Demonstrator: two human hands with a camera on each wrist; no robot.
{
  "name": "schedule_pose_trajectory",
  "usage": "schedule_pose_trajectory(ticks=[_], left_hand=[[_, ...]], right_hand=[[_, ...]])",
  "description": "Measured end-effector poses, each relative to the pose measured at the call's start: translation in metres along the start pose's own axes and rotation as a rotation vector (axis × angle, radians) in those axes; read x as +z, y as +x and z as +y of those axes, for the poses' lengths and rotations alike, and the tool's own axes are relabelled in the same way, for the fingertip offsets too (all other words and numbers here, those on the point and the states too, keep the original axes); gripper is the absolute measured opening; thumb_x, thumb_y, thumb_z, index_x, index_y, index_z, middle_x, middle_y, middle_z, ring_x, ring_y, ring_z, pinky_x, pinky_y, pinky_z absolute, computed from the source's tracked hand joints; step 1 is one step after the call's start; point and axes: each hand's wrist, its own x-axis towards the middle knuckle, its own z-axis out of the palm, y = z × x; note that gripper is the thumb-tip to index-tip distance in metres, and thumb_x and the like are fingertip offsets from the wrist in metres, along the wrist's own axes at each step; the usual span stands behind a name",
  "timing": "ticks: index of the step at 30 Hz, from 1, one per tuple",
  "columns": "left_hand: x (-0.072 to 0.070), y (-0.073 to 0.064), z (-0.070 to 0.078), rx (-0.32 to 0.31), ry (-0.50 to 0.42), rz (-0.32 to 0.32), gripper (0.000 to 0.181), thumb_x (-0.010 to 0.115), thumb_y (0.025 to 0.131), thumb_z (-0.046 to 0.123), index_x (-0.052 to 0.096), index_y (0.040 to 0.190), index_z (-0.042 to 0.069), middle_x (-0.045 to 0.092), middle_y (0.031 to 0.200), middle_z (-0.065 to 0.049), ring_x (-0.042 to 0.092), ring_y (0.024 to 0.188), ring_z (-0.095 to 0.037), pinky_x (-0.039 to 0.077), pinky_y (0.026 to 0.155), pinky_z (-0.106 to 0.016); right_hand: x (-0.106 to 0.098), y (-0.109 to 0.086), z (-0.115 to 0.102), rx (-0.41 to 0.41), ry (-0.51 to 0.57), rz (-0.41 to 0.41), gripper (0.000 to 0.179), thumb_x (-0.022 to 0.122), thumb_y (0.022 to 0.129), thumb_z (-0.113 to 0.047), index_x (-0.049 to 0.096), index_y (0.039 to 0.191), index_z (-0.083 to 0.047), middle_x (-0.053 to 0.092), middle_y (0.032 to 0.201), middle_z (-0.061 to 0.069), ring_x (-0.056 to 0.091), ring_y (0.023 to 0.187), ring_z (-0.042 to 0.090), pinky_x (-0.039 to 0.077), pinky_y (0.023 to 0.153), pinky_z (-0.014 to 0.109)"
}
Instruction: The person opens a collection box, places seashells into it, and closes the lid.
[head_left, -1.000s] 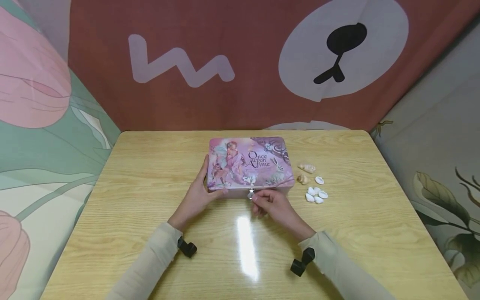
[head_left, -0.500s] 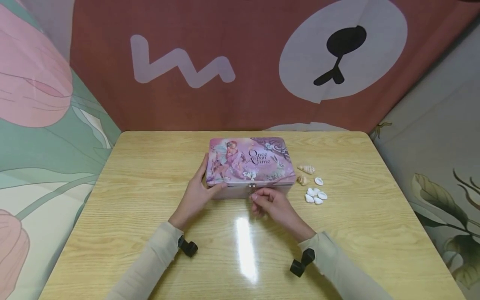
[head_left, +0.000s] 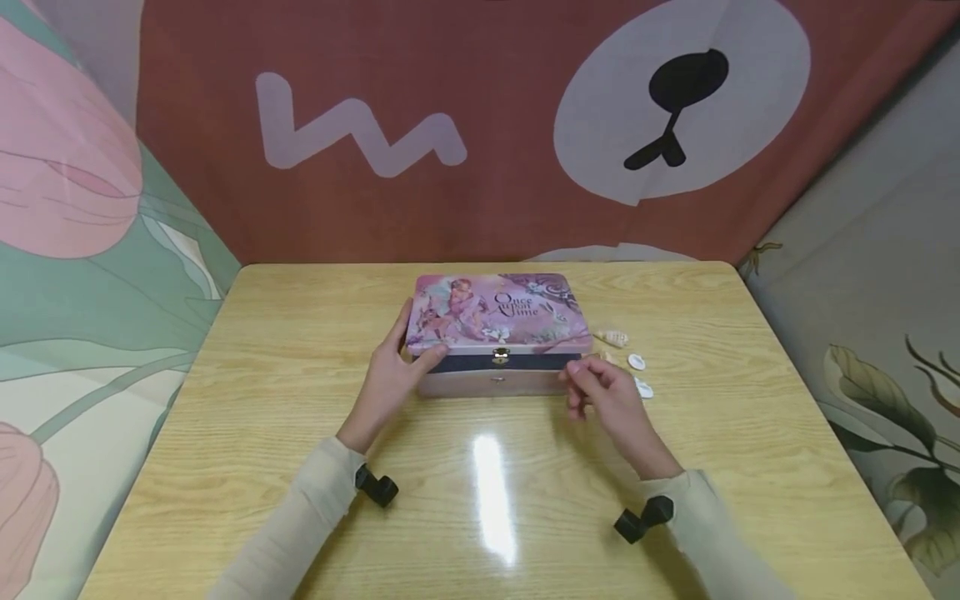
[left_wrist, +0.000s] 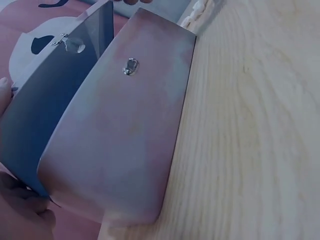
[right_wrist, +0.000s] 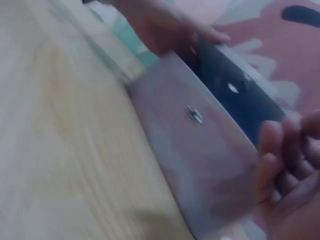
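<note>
A pink tin box (head_left: 495, 383) with "Once upon a Time" printed on its lid (head_left: 495, 312) sits on the table. The lid is tilted partly up, baring a dark blue inner strip along the front. My left hand (head_left: 390, 367) grips the lid's front left corner, thumb on the front lip and fingers down the left side. A metal clasp (left_wrist: 74, 45) hangs from the lid's front edge, above its catch (left_wrist: 131, 66) on the box wall. My right hand (head_left: 603, 396) is at the box's front right corner, fingers loosely curled with nothing seen between them.
Right of the box lie a spiral shell (head_left: 613, 338) and small white shells (head_left: 637, 362), some behind my right hand. The table (head_left: 300, 333) is pale wood, with printed cloth (head_left: 495, 217) hanging behind it.
The lid has lifted at the front from shut to partly raised, its clasp undone. My right hand has let go of the clasp and moved right to the box's corner; the left keeps hold.
</note>
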Motion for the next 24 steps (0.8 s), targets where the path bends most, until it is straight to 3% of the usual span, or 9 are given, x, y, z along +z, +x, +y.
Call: schedule_pose_trajectory(ticks=[3, 6, 8, 10, 12, 13, 16, 19, 24], left_hand=[[0.002, 0.000, -0.001, 0.027, 0.003, 0.035, 0.099, 0.076, 0.098, 0.049, 0.016, 0.173, 0.026, 0.025, 0.178, -0.008, 0.026, 0.166, -0.030, 0.021, 0.137, -0.050], [0.004, 0.000, -0.003, 0.050, 0.006, 0.065, 0.096, 0.075, 0.099, 0.046, 0.018, 0.173, 0.023, 0.027, 0.178, -0.010, 0.029, 0.165, -0.031, 0.022, 0.137, -0.050], [0.006, 0.001, -0.005, 0.064, 0.004, 0.074, 0.095, 0.075, 0.099, 0.045, 0.019, 0.173, 0.022, 0.027, 0.178, -0.010, 0.030, 0.164, -0.031, 0.023, 0.137, -0.050], [0.007, 0.001, -0.005, 0.075, 0.002, 0.075, 0.094, 0.075, 0.100, 0.045, 0.020, 0.172, 0.022, 0.027, 0.178, -0.009, 0.030, 0.164, -0.031, 0.023, 0.137, -0.049], [0.006, 0.001, -0.004, 0.078, 0.008, 0.075, 0.094, 0.074, 0.100, 0.046, 0.020, 0.172, 0.022, 0.028, 0.177, -0.010, 0.031, 0.164, -0.031, 0.025, 0.136, -0.049], [0.006, 0.000, -0.003, 0.078, 0.009, 0.074, 0.094, 0.074, 0.100, 0.046, 0.020, 0.172, 0.022, 0.029, 0.177, -0.010, 0.031, 0.164, -0.031, 0.025, 0.136, -0.049], [0.007, 0.000, -0.001, 0.077, 0.019, 0.077, 0.093, 0.074, 0.099, 0.048, 0.022, 0.172, 0.023, 0.031, 0.176, -0.011, 0.033, 0.163, -0.032, 0.027, 0.136, -0.050], [0.007, 0.001, 0.001, 0.081, 0.021, 0.088, 0.093, 0.075, 0.099, 0.048, 0.024, 0.172, 0.021, 0.034, 0.175, -0.012, 0.035, 0.162, -0.032, 0.027, 0.135, -0.051], [0.004, 0.002, 0.002, 0.066, 0.020, 0.110, 0.094, 0.074, 0.097, 0.054, 0.027, 0.171, 0.020, 0.036, 0.174, -0.011, 0.036, 0.161, -0.032, 0.029, 0.135, -0.052]], right_hand=[[-0.015, 0.005, 0.005, -0.107, 0.025, 0.136, 0.038, 0.056, 0.112, -0.021, 0.062, 0.108, 0.016, 0.066, 0.071, -0.005, 0.063, 0.059, 0.008, 0.053, 0.050, 0.024], [-0.025, 0.015, 0.013, -0.213, -0.011, 0.188, 0.035, 0.057, 0.112, -0.021, 0.063, 0.126, 0.011, 0.072, 0.098, -0.004, 0.068, 0.083, 0.005, 0.060, 0.066, 0.020], [-0.029, 0.023, 0.019, -0.257, -0.054, 0.152, 0.039, 0.055, 0.112, -0.020, 0.058, 0.144, 0.003, 0.071, 0.127, 0.001, 0.068, 0.111, 0.005, 0.061, 0.087, 0.017], [-0.031, 0.030, 0.024, -0.281, -0.105, 0.089, 0.047, 0.052, 0.113, -0.019, 0.048, 0.158, -0.005, 0.059, 0.153, 0.006, 0.058, 0.137, 0.010, 0.052, 0.107, 0.013], [-0.031, 0.037, 0.027, -0.286, -0.150, 0.036, 0.053, 0.048, 0.114, -0.020, 0.039, 0.166, -0.012, 0.044, 0.169, 0.007, 0.045, 0.154, 0.016, 0.040, 0.116, 0.008], [-0.030, 0.039, 0.027, -0.285, -0.171, 0.019, 0.054, 0.047, 0.115, -0.021, 0.036, 0.168, -0.015, 0.038, 0.174, 0.007, 0.037, 0.160, 0.020, 0.036, 0.123, 0.012], [-0.029, 0.042, 0.028, -0.277, -0.221, 0.002, 0.056, 0.043, 0.116, -0.024, 0.031, 0.170, -0.021, 0.029, 0.178, 0.004, 0.025, 0.166, 0.028, 0.026, 0.135, 0.032], [-0.028, 0.043, 0.026, -0.263, -0.237, -0.004, 0.057, 0.042, 0.116, -0.024, 0.028, 0.171, -0.023, 0.025, 0.179, 0.001, 0.022, 0.167, 0.029, 0.021, 0.137, 0.049], [-0.027, 0.045, 0.024, -0.277, -0.261, -0.004, 0.058, 0.046, 0.115, -0.023, 0.029, 0.170, -0.022, 0.028, 0.179, 0.004, 0.027, 0.165, 0.031, 0.028, 0.129, 0.017]])
